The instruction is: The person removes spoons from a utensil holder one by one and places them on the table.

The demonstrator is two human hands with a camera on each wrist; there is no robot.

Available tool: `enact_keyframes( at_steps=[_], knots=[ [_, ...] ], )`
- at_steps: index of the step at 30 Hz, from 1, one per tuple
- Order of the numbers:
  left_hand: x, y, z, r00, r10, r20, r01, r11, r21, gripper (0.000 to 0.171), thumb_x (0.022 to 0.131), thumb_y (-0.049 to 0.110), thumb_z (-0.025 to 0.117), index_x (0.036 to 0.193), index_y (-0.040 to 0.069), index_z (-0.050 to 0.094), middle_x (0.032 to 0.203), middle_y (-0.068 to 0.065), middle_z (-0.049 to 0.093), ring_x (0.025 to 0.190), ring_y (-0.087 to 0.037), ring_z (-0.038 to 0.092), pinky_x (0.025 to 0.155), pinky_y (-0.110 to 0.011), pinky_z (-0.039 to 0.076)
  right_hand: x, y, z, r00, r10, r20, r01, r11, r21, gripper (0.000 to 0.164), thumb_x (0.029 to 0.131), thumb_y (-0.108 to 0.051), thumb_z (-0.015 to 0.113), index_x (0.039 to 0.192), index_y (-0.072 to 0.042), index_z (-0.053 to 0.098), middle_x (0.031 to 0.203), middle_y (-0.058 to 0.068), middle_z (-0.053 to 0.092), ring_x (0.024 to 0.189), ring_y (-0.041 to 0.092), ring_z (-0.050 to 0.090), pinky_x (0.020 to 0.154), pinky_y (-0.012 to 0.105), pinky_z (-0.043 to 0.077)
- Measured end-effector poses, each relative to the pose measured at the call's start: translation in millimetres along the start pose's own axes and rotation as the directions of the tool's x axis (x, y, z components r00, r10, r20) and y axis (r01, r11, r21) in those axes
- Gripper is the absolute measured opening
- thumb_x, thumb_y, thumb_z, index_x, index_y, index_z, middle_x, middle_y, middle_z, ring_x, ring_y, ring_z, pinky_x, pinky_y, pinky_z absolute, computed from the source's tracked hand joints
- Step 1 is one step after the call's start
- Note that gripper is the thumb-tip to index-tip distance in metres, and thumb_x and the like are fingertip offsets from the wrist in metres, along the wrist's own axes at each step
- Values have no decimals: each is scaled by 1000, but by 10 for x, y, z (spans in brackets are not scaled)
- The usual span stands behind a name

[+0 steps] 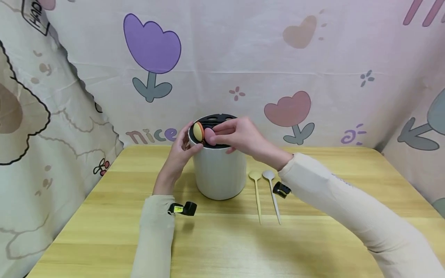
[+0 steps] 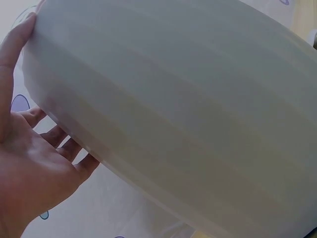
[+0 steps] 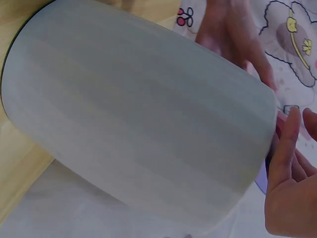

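A white cylindrical utensil holder [image 1: 220,173] with a black slotted top [image 1: 227,117] stands upright on the table. My left hand [image 1: 178,151] grips its rim from the left; the left wrist view shows the thumb and fingers of that hand [image 2: 37,158] against the holder's wall [image 2: 173,109]. With thumb and fingers, my right hand [image 1: 245,137] pinches a pink spoon [image 1: 209,136] by its head over the top. Beside it a yellow spoon head [image 1: 198,131] stands up, with orange and dark purple ones partly hidden behind. Their handles are out of sight.
Right of the holder, a pale yellow spoon [image 1: 257,193] and a whitish spoon [image 1: 273,193] lie side by side on the wooden table [image 1: 222,239]. A patterned cloth [image 1: 222,54] hangs behind the table and along its sides.
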State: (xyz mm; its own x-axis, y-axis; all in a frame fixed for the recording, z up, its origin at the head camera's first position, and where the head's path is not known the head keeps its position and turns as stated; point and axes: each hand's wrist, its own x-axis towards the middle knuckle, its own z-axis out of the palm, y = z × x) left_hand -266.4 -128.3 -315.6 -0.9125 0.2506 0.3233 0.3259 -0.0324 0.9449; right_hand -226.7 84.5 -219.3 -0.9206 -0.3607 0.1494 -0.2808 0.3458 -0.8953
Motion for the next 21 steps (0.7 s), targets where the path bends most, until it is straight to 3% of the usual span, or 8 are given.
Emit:
enact_keyframes(
  at_steps=[7, 21],
  knots=[
    [-16, 3, -9, 1000, 10, 1, -10, 1000, -7, 81, 85, 22, 63, 154, 15, 22, 155, -8, 26, 143, -17, 22, 115, -43, 16, 46, 11, 82, 999, -27, -36, 24, 998, -63, 24, 87, -6, 70, 110, 1, 71, 102, 12, 72, 91, 19, 69, 58, 32, 57],
    [9, -8, 18, 1000, 16, 5, -16, 1000, -21, 82, 84, 21, 64, 154, 13, 23, 153, -10, 29, 141, -19, 25, 115, -43, 17, 36, -5, -6, 999, -36, -39, 33, 996, -78, 20, 92, 3, 59, 111, 5, 65, 104, 16, 69, 90, 22, 64, 58, 29, 56]
  ],
)
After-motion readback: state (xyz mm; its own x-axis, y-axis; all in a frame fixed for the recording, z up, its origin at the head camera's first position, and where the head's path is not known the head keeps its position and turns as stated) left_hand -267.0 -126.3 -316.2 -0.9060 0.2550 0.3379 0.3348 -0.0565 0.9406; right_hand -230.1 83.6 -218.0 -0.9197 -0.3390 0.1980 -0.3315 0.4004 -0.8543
